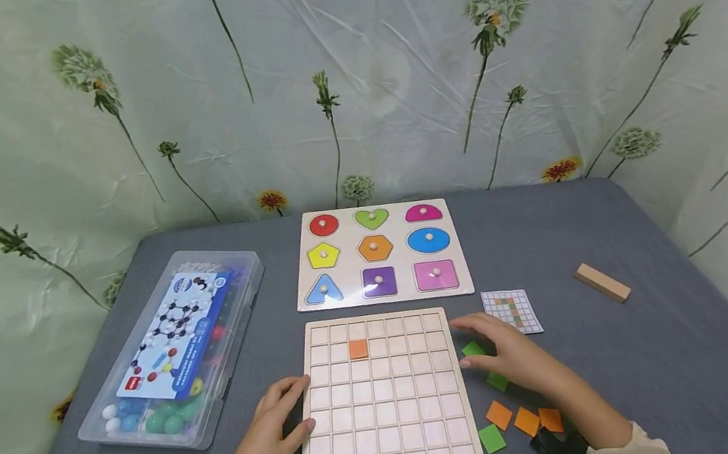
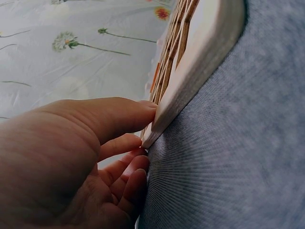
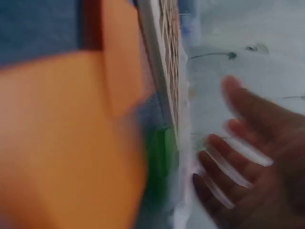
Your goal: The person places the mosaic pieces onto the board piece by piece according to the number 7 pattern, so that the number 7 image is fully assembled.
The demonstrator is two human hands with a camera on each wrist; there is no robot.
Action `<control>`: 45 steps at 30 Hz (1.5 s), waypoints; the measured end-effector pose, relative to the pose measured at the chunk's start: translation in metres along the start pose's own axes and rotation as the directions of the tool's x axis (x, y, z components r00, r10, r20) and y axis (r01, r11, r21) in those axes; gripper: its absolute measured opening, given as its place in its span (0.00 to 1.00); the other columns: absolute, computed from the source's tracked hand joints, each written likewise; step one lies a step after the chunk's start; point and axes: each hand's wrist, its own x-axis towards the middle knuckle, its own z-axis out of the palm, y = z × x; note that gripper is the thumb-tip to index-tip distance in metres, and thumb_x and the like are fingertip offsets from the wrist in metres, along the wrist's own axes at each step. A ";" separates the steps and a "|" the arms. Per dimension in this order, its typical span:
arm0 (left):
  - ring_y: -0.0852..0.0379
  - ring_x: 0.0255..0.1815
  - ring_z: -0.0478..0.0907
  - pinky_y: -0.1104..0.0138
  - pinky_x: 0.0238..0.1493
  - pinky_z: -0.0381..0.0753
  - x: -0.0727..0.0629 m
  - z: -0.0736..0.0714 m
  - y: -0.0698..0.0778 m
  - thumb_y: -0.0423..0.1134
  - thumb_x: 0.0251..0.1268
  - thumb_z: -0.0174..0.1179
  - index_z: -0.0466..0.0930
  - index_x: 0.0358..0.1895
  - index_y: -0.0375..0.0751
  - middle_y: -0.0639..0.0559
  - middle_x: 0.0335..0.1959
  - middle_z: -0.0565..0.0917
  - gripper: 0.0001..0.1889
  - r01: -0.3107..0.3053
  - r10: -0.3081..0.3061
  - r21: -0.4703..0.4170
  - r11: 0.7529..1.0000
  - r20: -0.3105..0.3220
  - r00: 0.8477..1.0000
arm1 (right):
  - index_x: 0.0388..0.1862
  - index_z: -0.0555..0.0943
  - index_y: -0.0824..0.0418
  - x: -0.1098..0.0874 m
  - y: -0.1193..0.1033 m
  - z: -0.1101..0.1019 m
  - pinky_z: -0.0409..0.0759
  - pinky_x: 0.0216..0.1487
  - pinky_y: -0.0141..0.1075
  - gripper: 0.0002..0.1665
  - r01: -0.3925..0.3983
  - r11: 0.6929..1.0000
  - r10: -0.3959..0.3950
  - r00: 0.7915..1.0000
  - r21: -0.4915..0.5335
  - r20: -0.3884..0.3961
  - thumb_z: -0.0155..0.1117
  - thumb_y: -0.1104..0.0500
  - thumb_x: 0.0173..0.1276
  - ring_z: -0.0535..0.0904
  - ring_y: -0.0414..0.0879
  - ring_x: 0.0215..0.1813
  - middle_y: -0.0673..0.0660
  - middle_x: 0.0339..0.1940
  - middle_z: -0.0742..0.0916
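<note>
Your left hand (image 1: 264,436), fingers relaxed, touches the grid board (image 1: 384,389), probably light, stiff and best gripped by opposite edges; your right hand (image 1: 519,359) is loosely spread, empty.

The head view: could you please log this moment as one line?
left hand: touches grid board | right hand: near green tiles | board: one orange tile

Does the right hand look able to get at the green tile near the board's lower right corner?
Probably yes: the right hand looks empty, and nothing covers the green tile. The orange tiles lie beside it, not over it, though the hand would need to draw back toward the person.
</note>
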 end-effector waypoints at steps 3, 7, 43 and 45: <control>0.46 0.58 0.61 0.49 0.51 0.64 0.000 0.000 0.000 0.35 0.55 0.62 0.64 0.64 0.40 0.47 0.57 0.66 0.31 0.002 -0.002 -0.005 1.000 0.002 1.000 | 0.58 0.71 0.61 -0.007 0.013 0.000 0.68 0.52 0.47 0.31 -0.004 1.000 0.004 1.000 0.000 0.008 0.67 0.57 0.55 0.71 0.51 0.54 0.55 0.54 0.76; 0.46 0.58 0.61 0.49 0.51 0.63 0.000 0.000 -0.001 0.35 0.55 0.62 0.64 0.64 0.40 0.47 0.57 0.65 0.31 0.003 -0.003 -0.007 1.000 0.001 1.000 | 0.55 0.73 0.60 -0.011 0.024 0.000 0.69 0.50 0.46 0.25 0.012 0.999 -0.012 1.000 -0.029 0.014 0.65 0.58 0.58 0.72 0.50 0.51 0.55 0.52 0.76; 0.46 0.58 0.60 0.48 0.51 0.62 0.000 0.002 -0.004 0.37 0.56 0.62 0.64 0.64 0.42 0.47 0.57 0.66 0.31 -0.006 0.006 0.000 1.000 -0.001 1.000 | 0.44 0.80 0.59 0.046 -0.045 0.022 0.76 0.39 0.38 0.17 0.208 0.976 -0.194 0.965 0.067 -0.174 0.68 0.59 0.55 0.76 0.39 0.38 0.46 0.38 0.81; 0.46 0.58 0.61 0.48 0.51 0.62 0.000 0.001 -0.004 0.37 0.56 0.62 0.64 0.64 0.42 0.48 0.57 0.66 0.31 -0.004 0.004 -0.001 1.000 0.000 1.000 | 0.44 0.80 0.58 0.053 -0.049 0.031 0.75 0.39 0.36 0.16 0.200 0.976 -0.183 0.968 0.087 -0.171 0.68 0.59 0.55 0.76 0.38 0.37 0.45 0.36 0.81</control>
